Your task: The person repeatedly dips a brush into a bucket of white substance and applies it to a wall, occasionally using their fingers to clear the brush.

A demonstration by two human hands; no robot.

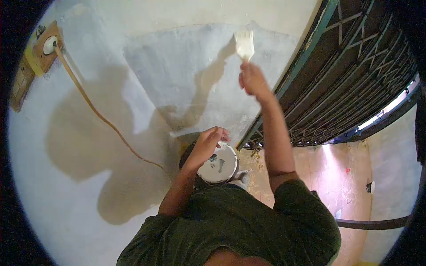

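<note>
A paintbrush (pixel 245 45) with pale, paint-coated bristles is held up against the grey-white wall (pixel 177 66). My right hand (pixel 254 79) is closed round its handle, slightly blurred, with the arm stretched forward. Below, my left hand (pixel 210 144) is at the far left rim of a round paint bucket (pixel 227 164), fingers bent over the edge; whether they grip the rim is unclear. Whitish paint and darker patches show inside the bucket.
A dark folding metal gate (pixel 346 66) with a green frame stands at the right. A cable (pixel 100 116) runs down the left wall from a socket board (pixel 46 46). Tiled floor (pixel 328 177) and a black bar (pixel 372 224) lie lower right.
</note>
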